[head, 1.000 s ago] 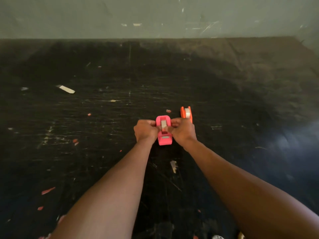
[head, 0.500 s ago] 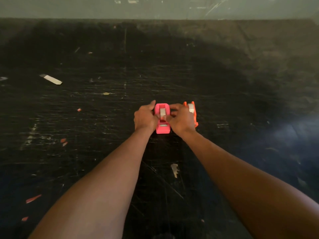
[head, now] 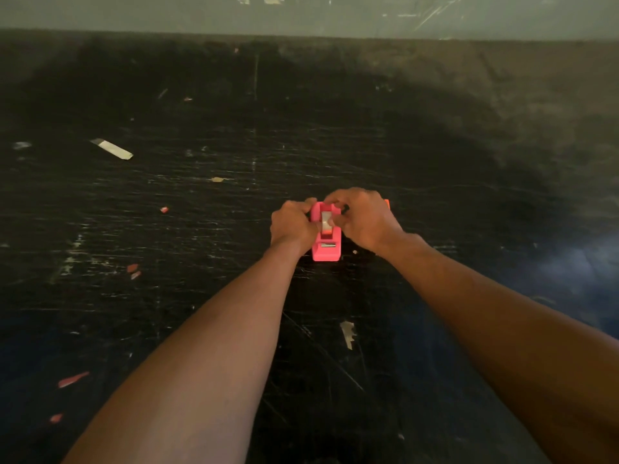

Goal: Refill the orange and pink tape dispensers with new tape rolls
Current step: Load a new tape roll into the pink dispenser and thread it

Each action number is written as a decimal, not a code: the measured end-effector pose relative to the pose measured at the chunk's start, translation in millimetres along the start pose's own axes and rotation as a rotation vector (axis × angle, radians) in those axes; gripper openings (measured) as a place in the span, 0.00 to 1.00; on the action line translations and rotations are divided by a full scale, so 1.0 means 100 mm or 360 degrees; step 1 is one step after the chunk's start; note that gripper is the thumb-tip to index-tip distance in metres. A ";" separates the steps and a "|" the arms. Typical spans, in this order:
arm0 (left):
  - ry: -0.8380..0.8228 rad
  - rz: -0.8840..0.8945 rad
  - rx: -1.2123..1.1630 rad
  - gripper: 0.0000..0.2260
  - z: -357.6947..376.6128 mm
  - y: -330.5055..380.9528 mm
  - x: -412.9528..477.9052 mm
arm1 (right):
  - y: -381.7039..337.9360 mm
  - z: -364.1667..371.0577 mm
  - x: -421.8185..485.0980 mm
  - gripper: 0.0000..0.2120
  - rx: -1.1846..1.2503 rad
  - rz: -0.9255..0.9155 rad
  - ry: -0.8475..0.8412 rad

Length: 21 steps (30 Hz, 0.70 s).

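Note:
The pink tape dispenser [head: 326, 249] stands on the dark scratched table, its cutter end toward me. A tape roll [head: 326, 221] sits in its slot, showing as a pale strip. My left hand [head: 292, 226] grips the dispenser's left side. My right hand [head: 363, 217] curls over the right side and far end, fingertips at the roll. The orange tape dispenser [head: 387, 203] is almost wholly hidden behind my right hand; only a small orange corner shows.
The black table [head: 201, 229] is scuffed and dotted with scraps: a pale tape strip [head: 112, 149] at the far left, a torn piece [head: 348, 333] near me, and red flecks [head: 73, 379] on the left. A grey wall [head: 301, 13] bounds the far edge.
My right hand has moved up over the far end of the pink dispenser and now covers most of the orange one. The left hand keeps its grip.

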<state>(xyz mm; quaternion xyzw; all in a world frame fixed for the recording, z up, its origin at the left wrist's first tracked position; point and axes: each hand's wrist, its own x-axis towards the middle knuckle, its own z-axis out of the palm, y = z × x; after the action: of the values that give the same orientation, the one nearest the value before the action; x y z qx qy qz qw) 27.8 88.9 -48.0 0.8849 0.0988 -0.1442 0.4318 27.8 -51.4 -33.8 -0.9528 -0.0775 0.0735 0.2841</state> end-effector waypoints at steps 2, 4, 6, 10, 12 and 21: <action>0.0001 -0.0004 -0.0002 0.23 0.00 0.00 -0.01 | 0.01 0.01 0.00 0.11 0.0028 0.0090 -0.0002; 0.0018 0.0000 0.0007 0.24 0.01 0.00 -0.02 | 0.01 0.04 -0.01 0.06 0.0131 0.0267 0.0003; 0.0034 0.0016 0.0027 0.24 0.01 0.00 -0.03 | -0.02 0.08 -0.02 0.04 0.0233 0.0383 0.0036; 0.0049 0.0033 0.0054 0.24 0.01 0.02 -0.05 | -0.11 0.16 -0.01 0.05 0.0379 0.0559 0.0177; 0.0058 0.0044 0.0067 0.24 0.01 0.03 -0.06 | -0.14 0.18 0.00 0.06 0.0436 0.0632 0.0239; 0.0074 0.0072 0.0106 0.22 0.03 0.03 -0.11 | -0.25 0.13 0.03 0.04 0.0533 0.0870 0.0316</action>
<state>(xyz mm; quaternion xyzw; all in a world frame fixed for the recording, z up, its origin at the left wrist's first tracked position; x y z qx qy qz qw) 18.0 84.2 -44.0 0.9039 0.0839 -0.1169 0.4029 26.0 -23.2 -30.9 -0.8809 0.2222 0.0657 0.4127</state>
